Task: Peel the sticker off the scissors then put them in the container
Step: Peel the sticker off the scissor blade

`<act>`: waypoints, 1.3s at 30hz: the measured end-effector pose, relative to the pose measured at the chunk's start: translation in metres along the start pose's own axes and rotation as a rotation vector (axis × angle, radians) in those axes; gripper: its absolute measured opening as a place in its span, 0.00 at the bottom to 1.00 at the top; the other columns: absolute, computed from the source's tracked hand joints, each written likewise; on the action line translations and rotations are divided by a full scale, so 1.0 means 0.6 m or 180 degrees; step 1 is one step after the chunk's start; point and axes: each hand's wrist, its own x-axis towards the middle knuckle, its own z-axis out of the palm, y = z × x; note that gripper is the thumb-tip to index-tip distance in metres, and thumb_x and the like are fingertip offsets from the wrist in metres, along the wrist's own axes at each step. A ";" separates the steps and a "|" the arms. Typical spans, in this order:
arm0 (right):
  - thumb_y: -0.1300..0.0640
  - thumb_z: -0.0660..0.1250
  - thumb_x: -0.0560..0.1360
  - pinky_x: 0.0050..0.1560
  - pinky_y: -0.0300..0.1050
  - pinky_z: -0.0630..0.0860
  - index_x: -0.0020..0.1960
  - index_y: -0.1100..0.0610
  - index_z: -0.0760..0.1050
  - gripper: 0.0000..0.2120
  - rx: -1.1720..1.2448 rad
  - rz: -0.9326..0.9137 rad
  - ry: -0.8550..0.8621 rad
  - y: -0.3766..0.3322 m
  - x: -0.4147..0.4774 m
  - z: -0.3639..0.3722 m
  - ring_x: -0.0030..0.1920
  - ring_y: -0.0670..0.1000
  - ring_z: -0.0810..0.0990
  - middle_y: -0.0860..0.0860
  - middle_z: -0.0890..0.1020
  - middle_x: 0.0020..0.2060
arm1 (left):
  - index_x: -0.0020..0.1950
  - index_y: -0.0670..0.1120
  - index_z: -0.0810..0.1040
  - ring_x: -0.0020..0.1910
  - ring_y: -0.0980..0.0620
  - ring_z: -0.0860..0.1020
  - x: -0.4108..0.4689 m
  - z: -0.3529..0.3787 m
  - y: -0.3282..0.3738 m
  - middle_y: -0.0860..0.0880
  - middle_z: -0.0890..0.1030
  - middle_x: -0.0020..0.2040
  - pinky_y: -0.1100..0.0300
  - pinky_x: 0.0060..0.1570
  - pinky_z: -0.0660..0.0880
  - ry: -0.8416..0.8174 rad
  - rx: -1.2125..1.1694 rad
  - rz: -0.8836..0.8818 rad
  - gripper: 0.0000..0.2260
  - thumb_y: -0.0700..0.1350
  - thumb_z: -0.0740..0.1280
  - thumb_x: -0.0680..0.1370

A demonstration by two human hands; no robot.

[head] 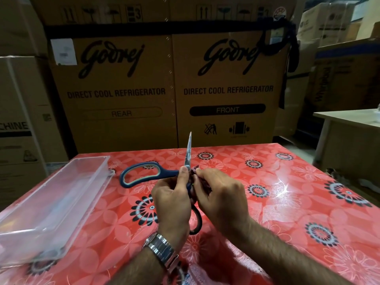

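Scissors (188,155): blue-handled, blades parted (one points straight up), held just right of the clear container (51,202). Left hand (173,199): fingers curled round the scissors near the pivot. Right hand (220,195): fingertips pinch the crumpled sticker (194,170) at the blade's base.

Left hand (172,195) gripping the scissors (188,157), thumb raised, right hand (221,194) pinching the sticker (195,169), forearms converging

It is dim around me; white glare sits on the glossy surface (282,187), well right of the container (53,204), whose near end blurs; edges bend.
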 end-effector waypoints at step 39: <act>0.61 0.69 0.72 0.31 0.36 0.72 0.39 0.58 0.78 0.03 0.0504 0.0387 -0.0174 -0.006 0.003 -0.005 0.30 0.45 0.78 0.49 0.82 0.31 | 0.33 0.42 0.80 0.23 0.52 0.73 0.000 -0.002 0.003 0.49 0.76 0.25 0.61 0.23 0.70 0.0064 0.0006 0.0063 0.14 0.44 0.67 0.78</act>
